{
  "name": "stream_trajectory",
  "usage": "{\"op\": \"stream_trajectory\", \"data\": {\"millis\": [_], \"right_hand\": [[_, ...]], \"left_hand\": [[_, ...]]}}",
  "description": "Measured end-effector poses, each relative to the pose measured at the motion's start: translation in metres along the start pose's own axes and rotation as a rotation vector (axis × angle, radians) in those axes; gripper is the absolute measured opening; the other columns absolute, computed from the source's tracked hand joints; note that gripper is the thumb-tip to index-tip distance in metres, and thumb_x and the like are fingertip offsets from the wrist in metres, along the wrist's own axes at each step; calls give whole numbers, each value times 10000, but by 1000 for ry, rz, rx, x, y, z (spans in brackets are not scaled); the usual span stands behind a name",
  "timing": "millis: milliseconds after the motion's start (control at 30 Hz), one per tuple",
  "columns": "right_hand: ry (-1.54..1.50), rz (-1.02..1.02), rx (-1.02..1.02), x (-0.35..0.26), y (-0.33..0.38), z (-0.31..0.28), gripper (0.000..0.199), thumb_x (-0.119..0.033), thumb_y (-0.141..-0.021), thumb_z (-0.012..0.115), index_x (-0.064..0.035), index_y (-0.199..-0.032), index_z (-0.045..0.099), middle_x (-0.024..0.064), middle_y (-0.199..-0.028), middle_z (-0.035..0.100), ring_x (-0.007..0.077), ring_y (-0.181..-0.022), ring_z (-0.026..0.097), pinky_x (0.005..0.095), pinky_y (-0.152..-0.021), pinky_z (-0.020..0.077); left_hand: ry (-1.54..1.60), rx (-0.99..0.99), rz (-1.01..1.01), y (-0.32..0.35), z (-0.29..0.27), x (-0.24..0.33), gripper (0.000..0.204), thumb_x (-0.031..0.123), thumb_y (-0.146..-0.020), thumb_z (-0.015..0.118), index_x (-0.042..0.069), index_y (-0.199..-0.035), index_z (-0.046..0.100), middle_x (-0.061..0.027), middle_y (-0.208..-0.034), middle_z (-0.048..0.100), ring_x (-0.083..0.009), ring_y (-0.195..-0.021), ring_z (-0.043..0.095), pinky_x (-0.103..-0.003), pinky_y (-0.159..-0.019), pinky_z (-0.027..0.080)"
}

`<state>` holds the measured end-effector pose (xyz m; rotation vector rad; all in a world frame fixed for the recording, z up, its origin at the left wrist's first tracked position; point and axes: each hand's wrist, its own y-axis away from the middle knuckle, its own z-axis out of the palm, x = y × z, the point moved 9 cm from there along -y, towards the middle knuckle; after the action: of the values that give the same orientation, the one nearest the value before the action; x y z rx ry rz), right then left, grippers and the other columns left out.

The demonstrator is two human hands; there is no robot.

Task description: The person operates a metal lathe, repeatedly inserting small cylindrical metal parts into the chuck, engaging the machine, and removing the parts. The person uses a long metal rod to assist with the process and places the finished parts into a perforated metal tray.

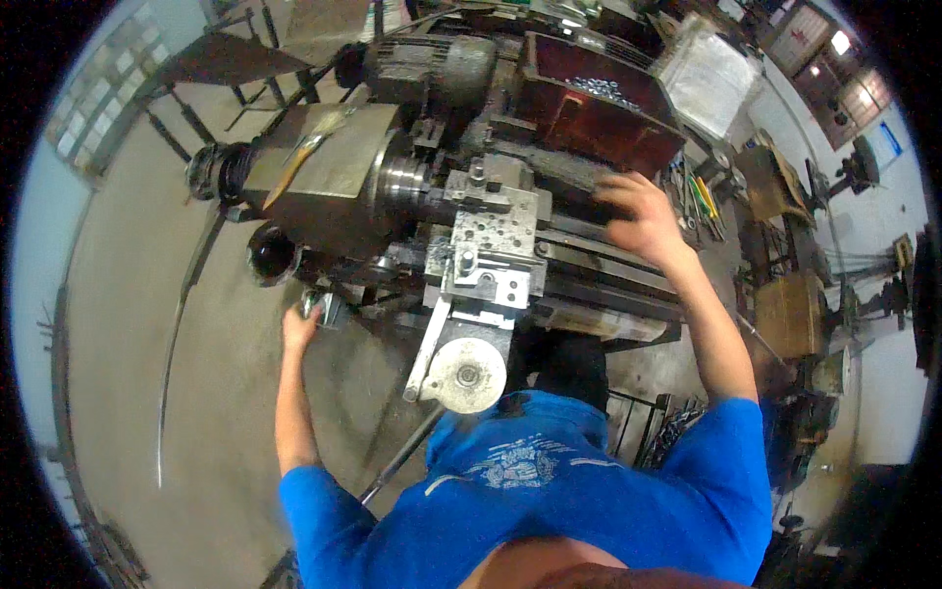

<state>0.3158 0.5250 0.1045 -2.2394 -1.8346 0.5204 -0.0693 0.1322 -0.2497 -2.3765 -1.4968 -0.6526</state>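
A metal lathe (334, 187) lies across the middle of the head view, its headstock at the left and its tool carriage (491, 245) in the centre. My left hand (302, 322) is closed on a small lever or handle low on the lathe's front, under the headstock. My right hand (638, 218) reaches over the lathe bed (608, 285), fingers curled on a dark part just right of the carriage; what it grips is blurred. A round silver handwheel (469, 375) sticks out toward me below the carriage.
A red metal box (589, 113) holding small silver parts sits behind the lathe. A paintbrush (304, 152) lies on the headstock. Benches and tools crowd the right side (785, 314). Bare concrete floor (128, 314) stretches to the left.
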Motion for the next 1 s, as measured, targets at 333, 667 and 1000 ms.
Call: {"op": "stream_trajectory", "data": {"millis": [333, 667, 1000], "right_hand": [[69, 869, 24, 192, 257, -53, 358, -89, -562, 604, -50, -914, 651, 164, -963, 615, 291, -850, 602, 349, -770, 471], [424, 1371, -383, 342, 506, -50, 559, -115, -633, 585, -102, -1185, 496, 185, -1094, 564, 330, -993, 548, 388, -829, 442], [551, 1438, -404, 328, 542, -41, 349, -193, -687, 530, -91, -1017, 575, 169, -983, 606, 323, -944, 575, 412, -792, 457]], "left_hand": [[-629, -157, 71, -19, -23, 30, 341, 145, -752, 545, 193, -1090, 549, -112, -940, 626, -309, -881, 593, -429, -719, 471], [-359, -150, -74, 68, -81, 26, 277, 204, -721, 641, 130, -988, 624, -128, -786, 637, -277, -781, 616, -385, -694, 483], [125, -736, -16, 199, -62, 120, 356, 51, -759, 598, 5, -1108, 541, -69, -783, 632, -124, -772, 591, -261, -724, 458]]}}
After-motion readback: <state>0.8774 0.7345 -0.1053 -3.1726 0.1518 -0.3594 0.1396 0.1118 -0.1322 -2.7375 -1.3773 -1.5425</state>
